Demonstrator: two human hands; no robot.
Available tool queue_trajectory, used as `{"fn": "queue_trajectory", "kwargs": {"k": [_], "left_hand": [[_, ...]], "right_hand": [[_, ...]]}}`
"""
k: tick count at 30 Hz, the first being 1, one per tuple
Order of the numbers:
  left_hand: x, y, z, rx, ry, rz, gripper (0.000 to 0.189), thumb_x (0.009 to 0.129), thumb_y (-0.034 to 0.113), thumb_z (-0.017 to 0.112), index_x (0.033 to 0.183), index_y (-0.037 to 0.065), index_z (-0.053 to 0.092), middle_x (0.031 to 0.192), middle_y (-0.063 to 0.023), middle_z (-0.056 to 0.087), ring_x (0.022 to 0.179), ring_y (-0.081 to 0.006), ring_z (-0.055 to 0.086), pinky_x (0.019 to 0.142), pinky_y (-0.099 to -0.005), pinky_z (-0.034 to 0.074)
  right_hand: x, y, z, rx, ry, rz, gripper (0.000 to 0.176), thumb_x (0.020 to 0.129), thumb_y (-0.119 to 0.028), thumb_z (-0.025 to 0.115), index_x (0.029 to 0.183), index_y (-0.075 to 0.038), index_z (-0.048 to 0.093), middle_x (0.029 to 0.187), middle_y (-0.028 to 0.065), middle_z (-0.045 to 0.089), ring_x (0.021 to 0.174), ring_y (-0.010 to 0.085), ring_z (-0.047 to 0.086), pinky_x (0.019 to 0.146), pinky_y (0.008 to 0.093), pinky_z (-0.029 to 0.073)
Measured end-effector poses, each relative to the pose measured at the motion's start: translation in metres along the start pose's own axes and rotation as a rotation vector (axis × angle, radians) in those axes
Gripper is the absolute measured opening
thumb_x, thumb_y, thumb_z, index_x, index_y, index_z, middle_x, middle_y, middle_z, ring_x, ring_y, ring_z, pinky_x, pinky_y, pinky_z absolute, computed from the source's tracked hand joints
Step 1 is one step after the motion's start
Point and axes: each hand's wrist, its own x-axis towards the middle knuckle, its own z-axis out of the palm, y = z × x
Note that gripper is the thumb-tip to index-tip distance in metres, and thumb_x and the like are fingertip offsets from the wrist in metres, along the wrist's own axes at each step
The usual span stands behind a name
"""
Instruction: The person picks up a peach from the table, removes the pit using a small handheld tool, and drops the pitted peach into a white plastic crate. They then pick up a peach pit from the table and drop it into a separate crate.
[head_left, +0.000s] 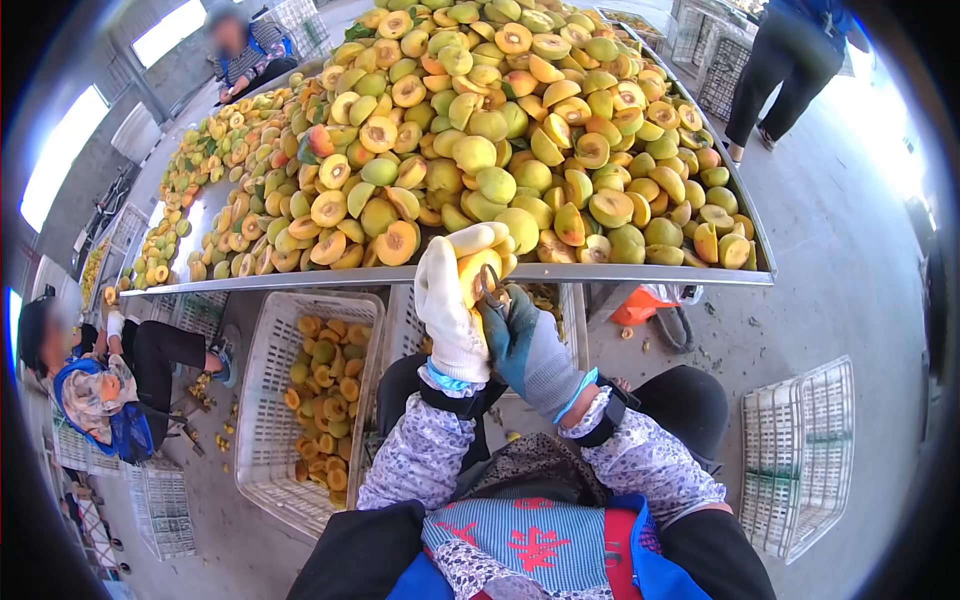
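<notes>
My left hand (452, 305), in a white glove, holds a halved yellow peach (474, 278) just in front of the table's metal rim. In a grey and blue glove, my right hand (532, 352) grips a small metal tool with a curved, loop-like end (489, 284). The loop lies against the cut face of the peach half; its handle is hidden in my fingers. Behind both hands rises a large heap of halved peaches (480, 155), many showing brown pit hollows or pits, on a metal-edged table (640, 272).
Below the table stands a white plastic crate (262, 400) with peach halves; another crate (402, 325) is partly behind my hands. A nested-looking white crate (797, 455) stands at right. One person (120, 370) sits at left, another (255, 55) at far left, a third (795, 65) stands at right.
</notes>
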Motion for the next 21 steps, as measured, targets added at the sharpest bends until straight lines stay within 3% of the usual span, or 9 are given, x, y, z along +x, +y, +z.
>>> {"fn": "queue_trajectory", "kwargs": {"k": [3,7,10,13,16,18,21], "left_hand": [[0.003,-0.007,-0.018,0.055,-0.074,-0.032,0.049,0.109,0.042,0.04,0.115,-0.001,0.062,0.113,-0.0173,0.069,0.098,-0.0267,0.07,0.084,-0.0388,0.061],[0.0,0.002,-0.013,0.064,-0.004,-0.209,0.049,0.109,0.042,0.04,0.115,-0.001,0.063,0.112,-0.0167,0.069,0.098,-0.0265,0.07,0.083,-0.0391,0.061],[-0.003,-0.003,-0.006,-0.109,0.027,-0.209,0.048,0.109,0.042,0.04,0.115,0.0,0.063,0.111,-0.0159,0.07,0.098,-0.0266,0.07,0.083,-0.0392,0.061],[-0.005,-0.006,-0.005,-0.146,0.04,-0.196,0.048,0.109,0.042,0.04,0.115,0.0,0.063,0.111,-0.0154,0.07,0.097,-0.0264,0.07,0.082,-0.0389,0.061],[-0.005,-0.005,-0.006,-0.026,0.014,-0.115,0.047,0.109,0.039,0.04,0.112,-0.001,0.064,0.11,-0.0153,0.07,0.096,-0.0254,0.07,0.081,-0.0378,0.061],[-0.004,-0.002,-0.006,0.149,-0.03,-0.022,0.047,0.109,0.037,0.04,0.109,-0.002,0.065,0.108,-0.0151,0.07,0.096,-0.0245,0.07,0.08,-0.0367,0.061],[-0.004,-0.002,-0.006,0.08,-0.018,-0.043,0.046,0.109,0.035,0.039,0.106,-0.002,0.066,0.106,-0.0148,0.071,0.094,-0.0228,0.07,0.078,-0.0348,0.061]], "right_hand": [[-0.002,0.001,-0.005,-0.124,-0.045,0.011,0.015,0.1,-0.013,0.061,0.109,-0.001,0.06,0.089,0.0194,0.071,0.08,0.0316,0.072,0.066,0.0403,0.053],[-0.006,0.006,-0.01,-0.316,-0.052,-0.011,0.016,0.098,-0.014,0.063,0.108,-0.002,0.06,0.086,0.0217,0.07,0.079,0.0403,0.07,0.063,0.0434,0.052],[-0.009,-0.002,-0.005,-0.136,0.039,0.016,0.023,0.095,-0.024,0.066,0.108,-0.005,0.059,0.083,0.0248,0.068,0.079,0.047,0.066,0.064,0.0527,0.051],[-0.009,0.003,-0.004,-0.147,0.052,0.021,0.024,0.095,-0.026,0.066,0.108,-0.006,0.059,0.082,0.0248,0.067,0.079,0.0472,0.066,0.064,0.0538,0.051],[-0.009,-0.001,-0.007,-0.276,0.013,0.021,0.017,0.098,-0.016,0.064,0.107,-0.002,0.06,0.083,0.0237,0.068,0.078,0.0472,0.065,0.062,0.0469,0.05],[-0.009,0.002,-0.008,-0.264,0.0,-0.014,0.016,0.098,-0.015,0.064,0.105,-0.001,0.06,0.084,0.0239,0.068,0.079,0.0473,0.065,0.063,0.0468,0.05],[-0.008,0.009,-0.008,-0.199,-0.003,-0.024,0.021,0.096,-0.022,0.063,0.106,-0.004,0.06,0.083,0.0257,0.068,0.079,0.0486,0.065,0.063,0.0515,0.051]]}}
